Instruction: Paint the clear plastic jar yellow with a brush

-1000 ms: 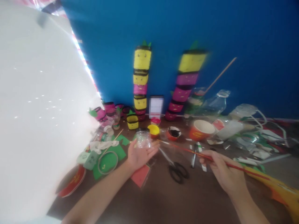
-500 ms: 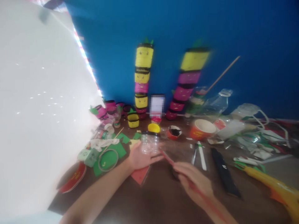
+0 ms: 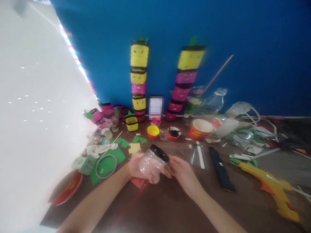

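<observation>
My left hand (image 3: 136, 166) is wrapped round a clear plastic jar (image 3: 150, 163), held above the brown table and tilted to the right. The jar has a black lid (image 3: 159, 152). My right hand (image 3: 182, 170) is closed, with its fingertips pinched at the lid's right edge. A faint red streak (image 3: 132, 204), blurred, runs down and left below the hands; it may be the thin red brush, and I cannot tell what holds it.
A large white sheet (image 3: 36, 113) fills the left. Two yellow-and-pink stacks (image 3: 138, 74) (image 3: 184, 81) lean on the blue wall. On the table lie an orange cup (image 3: 200, 128), a black bar (image 3: 221, 168), a yellow glue gun (image 3: 269, 186), green foam (image 3: 107, 165), a red plate (image 3: 64, 192) and plastic bottles (image 3: 213, 103).
My left hand closed round the jar and tilted it. My right hand moved left from beside the scissors up to the jar's lid. The view shifted slightly.
</observation>
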`<state>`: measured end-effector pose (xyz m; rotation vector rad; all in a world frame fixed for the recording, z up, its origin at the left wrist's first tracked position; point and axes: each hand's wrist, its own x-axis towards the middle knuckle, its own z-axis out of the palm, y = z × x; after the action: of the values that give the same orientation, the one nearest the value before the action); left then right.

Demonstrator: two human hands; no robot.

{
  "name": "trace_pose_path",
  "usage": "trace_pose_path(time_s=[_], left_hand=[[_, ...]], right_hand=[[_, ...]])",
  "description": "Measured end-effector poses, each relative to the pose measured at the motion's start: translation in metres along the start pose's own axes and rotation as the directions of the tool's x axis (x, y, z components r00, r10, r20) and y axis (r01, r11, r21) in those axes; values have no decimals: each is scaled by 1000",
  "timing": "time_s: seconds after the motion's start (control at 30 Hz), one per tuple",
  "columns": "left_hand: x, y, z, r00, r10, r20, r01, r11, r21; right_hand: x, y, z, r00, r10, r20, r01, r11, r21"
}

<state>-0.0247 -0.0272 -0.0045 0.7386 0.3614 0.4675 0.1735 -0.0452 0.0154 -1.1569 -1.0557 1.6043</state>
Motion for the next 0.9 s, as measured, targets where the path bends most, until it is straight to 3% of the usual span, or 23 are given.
trace_pose_path(time_s=[0.13, 0.27, 0.37, 0.73, 0.9], left_hand=[[-1, 4, 2, 995, -83, 54, 82, 996, 30], [0, 8, 5, 989, -122, 84, 121, 993, 12], [1, 9, 7, 990, -83, 117, 90, 994, -61], [1, 10, 5, 999, -45, -14, 41, 975, -217], [2, 10, 8, 998, -67, 13, 68, 969, -238]], right_hand=[[-4, -3, 4, 999, 44, -2, -43, 984, 175], [-6, -8, 2, 997, 64, -32, -57, 982, 180], [-3, -5, 0, 996, 60, -68, -48, 985, 169], [4, -4, -15, 983, -30, -183, 57, 988, 144], [5, -5, -20, 989, -20, -147, 29, 998, 63]])
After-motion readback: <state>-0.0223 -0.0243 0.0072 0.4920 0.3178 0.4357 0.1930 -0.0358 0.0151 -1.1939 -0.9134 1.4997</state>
